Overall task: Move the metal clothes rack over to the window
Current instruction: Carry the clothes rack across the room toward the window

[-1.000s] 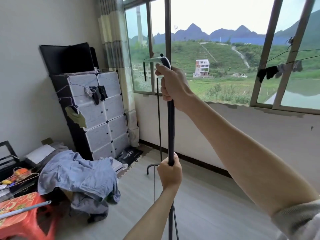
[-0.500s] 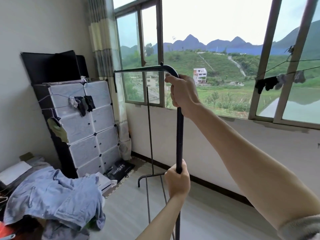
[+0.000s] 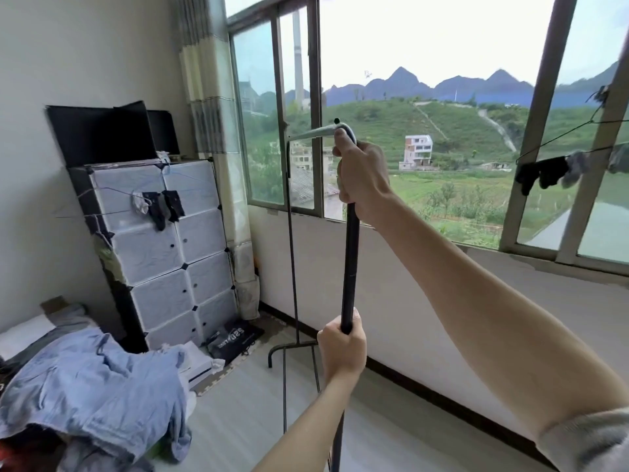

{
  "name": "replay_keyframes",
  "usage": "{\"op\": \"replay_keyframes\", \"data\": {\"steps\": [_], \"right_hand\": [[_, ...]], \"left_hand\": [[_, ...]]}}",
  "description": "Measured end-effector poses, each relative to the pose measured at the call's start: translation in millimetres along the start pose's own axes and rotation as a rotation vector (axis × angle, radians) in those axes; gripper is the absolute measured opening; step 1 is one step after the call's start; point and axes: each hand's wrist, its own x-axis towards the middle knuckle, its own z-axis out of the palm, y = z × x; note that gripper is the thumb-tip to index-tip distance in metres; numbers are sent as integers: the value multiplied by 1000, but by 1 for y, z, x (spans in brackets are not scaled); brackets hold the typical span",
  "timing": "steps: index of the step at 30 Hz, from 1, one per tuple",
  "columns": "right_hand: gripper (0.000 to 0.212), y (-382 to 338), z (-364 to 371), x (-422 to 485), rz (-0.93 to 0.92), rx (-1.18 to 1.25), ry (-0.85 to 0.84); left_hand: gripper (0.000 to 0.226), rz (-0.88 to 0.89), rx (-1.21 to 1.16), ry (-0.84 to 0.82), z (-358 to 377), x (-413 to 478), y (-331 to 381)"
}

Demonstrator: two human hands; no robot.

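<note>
My right hand [image 3: 362, 178] clenched round near upright of metal clothes rack [image 3: 350, 267], just under top bend; fingers wrapped away from me, tips hidden. My left hand [image 3: 342, 349] fisted on same pole lower down, thumb on top. Pole bottom cut off by frame edge. Top bar runs left to far upright, thin, in front of window [image 3: 299, 107]. Far foot above floor by wall; whether touching, unclear. Storage cabinet [image 3: 163, 253] at left, blue clothes pile [image 3: 95, 386] near it.
</note>
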Motion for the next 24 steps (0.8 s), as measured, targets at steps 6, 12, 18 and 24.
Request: {"op": "replay_keyframes", "data": {"steps": [6,12,18,24], "right_hand": [[33,21,-68,36,-5,-34,6],[28,43,-135,65,16,-50,-36],[19,67,-182,99,65,-35,-43],[14,83,-178,106,63,-70,-34]], "left_hand": [[58,-8,4,13,83,-1,4],[57,-45,67,-58,152,6,6],[55,-109,187,-160,197,19,9],[52,-130,254,-201,193,34,15]]}}
